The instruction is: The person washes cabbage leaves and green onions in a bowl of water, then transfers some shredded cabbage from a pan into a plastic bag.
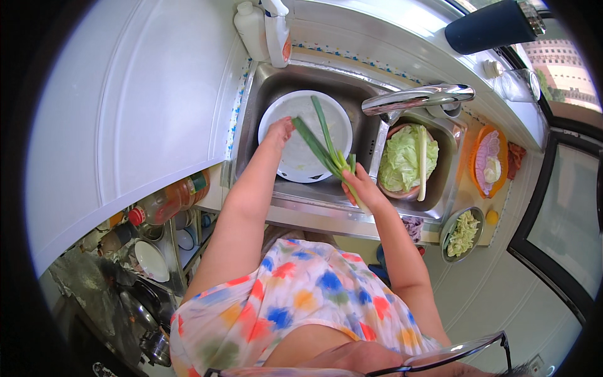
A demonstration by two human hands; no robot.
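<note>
My right hand [362, 188] grips a green onion [325, 153] near its pale lower end, in front of the sink divider. Its long green leaves reach up and left across a white basin [347, 118]. The basin sits in the large left bowl of a stainless steel sink [297, 194] and holds water with small pale bits in it. Over the basin's left side is my left hand [281, 130], fingers bent, beside the tip of the longest leaf. Whether those fingers pinch the leaf cannot be made out.
A chrome faucet [417, 99] reaches over the divider. Green cabbage leaves [400, 158] and a white stalk [422, 165] fill a bowl in the smaller sink. To the right are an orange basket [475, 155] and a bowl of cut vegetables [464, 233]. Bottles [250, 30] stand behind.
</note>
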